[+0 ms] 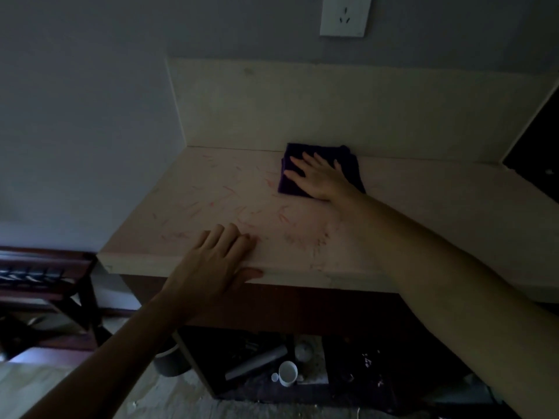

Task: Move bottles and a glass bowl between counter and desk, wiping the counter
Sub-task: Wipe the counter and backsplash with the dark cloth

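Observation:
A pale counter [423, 207] with faint red streaks fills the middle of the view. A folded dark purple cloth [290, 184] lies near the back wall of the counter. My right hand [317, 176] presses flat on the cloth with its fingers spread. My left hand [214, 258] rests flat on the counter's front edge, fingers on top and thumb along the rim, holding nothing. No bottles or glass bowl are in view.
A white wall socket [344, 15] sits above the backsplash. Under the counter an open shelf holds a white cup [287, 373], a grey tube [257, 362] and small clutter. A dark wooden chair [45, 282] stands at the left. A dark bin [171, 359] sits on the floor.

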A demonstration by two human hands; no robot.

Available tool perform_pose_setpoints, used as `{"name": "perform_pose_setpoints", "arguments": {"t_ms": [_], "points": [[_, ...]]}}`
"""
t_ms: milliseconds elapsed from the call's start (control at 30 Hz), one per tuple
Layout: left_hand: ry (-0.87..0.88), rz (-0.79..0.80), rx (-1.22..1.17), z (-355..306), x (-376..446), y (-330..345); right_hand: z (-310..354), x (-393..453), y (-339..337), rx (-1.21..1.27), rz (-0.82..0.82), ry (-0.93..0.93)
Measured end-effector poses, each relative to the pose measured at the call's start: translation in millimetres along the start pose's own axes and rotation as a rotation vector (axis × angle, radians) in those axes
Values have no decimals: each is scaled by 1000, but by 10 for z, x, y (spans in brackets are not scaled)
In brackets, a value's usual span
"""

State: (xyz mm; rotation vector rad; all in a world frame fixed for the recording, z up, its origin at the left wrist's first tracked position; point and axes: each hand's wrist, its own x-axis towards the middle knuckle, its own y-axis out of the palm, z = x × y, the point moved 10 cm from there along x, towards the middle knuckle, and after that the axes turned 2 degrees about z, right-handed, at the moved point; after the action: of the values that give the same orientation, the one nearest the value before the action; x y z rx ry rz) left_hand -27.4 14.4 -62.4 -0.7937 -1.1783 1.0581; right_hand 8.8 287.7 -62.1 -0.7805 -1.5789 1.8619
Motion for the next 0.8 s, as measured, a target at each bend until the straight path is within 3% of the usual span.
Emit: {"name": "perform_pose_setpoints", "arguments": {"t_ms": [200,433,600,800], "points": [[-10,-16,19,-48,-18,-91,368,-1032,122,-11,2,-109],[4,1,-124,158,-209,-213,737,-2060,301,-21,-37,-158],[-45,-12,-126,661,-460,-165,812,-2023,308,-21,-38,-118],[-19,-55,-12,735,-474,20,919,-1410,267,-6,16,-129]]}}
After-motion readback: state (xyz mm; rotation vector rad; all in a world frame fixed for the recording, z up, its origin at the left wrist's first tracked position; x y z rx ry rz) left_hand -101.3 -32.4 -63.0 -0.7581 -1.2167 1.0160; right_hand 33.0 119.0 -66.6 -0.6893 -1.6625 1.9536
